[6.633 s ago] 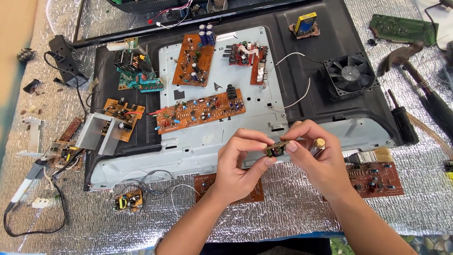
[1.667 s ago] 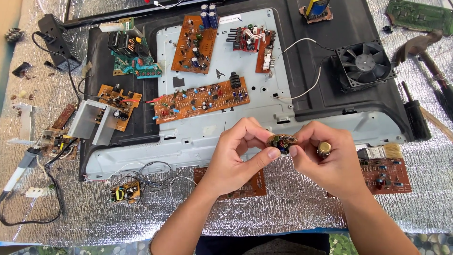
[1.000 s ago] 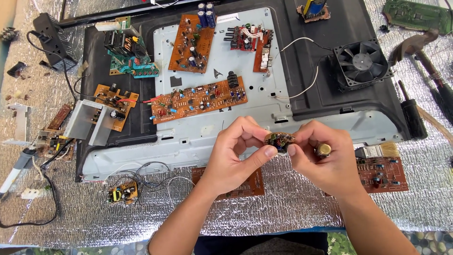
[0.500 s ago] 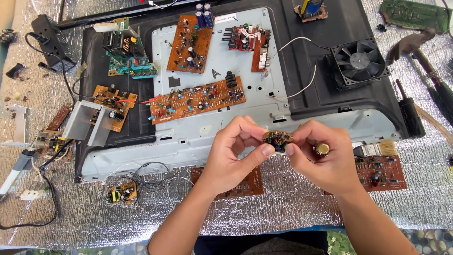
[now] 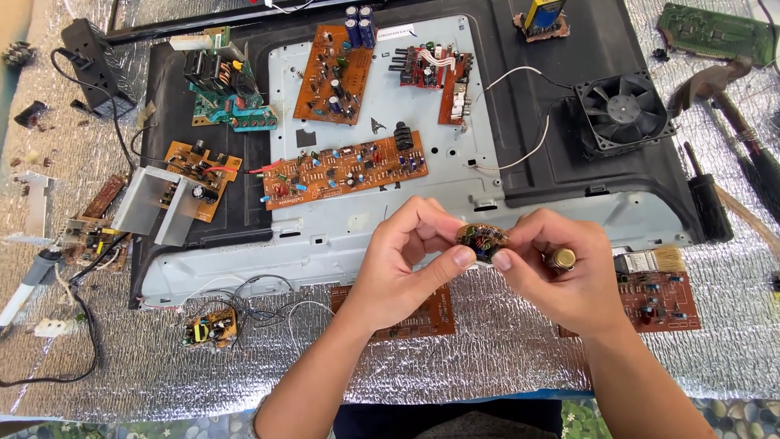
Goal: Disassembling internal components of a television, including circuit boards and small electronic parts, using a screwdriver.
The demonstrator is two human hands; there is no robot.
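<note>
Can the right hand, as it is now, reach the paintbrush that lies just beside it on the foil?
Probably yes. The paintbrush lies close by the right hand, nothing between. But that hand is busy: with the left hand it pinches a small round circuit board and also holds a brass-tipped tool.

Left hand (image 5: 398, 264) and right hand (image 5: 561, 268) meet at chest height, fingers (image 5: 463, 257) pinched tip to tip.
</note>
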